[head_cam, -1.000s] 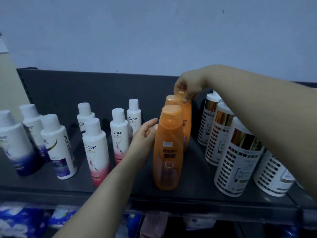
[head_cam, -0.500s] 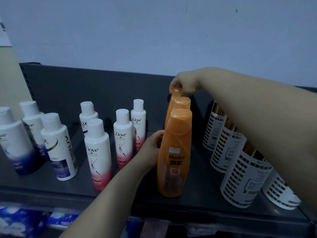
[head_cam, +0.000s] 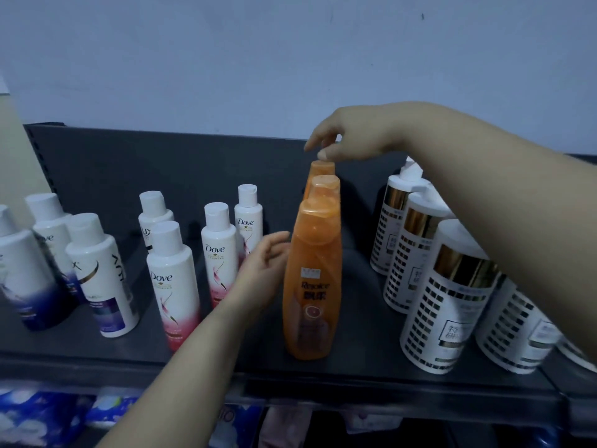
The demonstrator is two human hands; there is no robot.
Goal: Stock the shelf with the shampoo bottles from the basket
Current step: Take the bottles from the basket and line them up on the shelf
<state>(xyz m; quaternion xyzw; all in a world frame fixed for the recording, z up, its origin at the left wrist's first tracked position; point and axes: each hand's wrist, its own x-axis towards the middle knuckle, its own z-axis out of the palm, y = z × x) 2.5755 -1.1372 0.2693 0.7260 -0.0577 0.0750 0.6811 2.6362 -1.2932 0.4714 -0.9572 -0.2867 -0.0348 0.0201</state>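
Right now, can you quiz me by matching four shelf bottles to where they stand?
1. front orange plastic shampoo bottle
2. front white plastic Dove bottle, pink base
3. white plastic Lux bottle, purple label
4. nearest white cylinder bottle, gold band

A. right part of shelf
B. left of the Dove bottle
C. centre, heading a file of three
D. between Lux and orange bottles

Pairs: 1-C, 2-D, 3-B, 4-A
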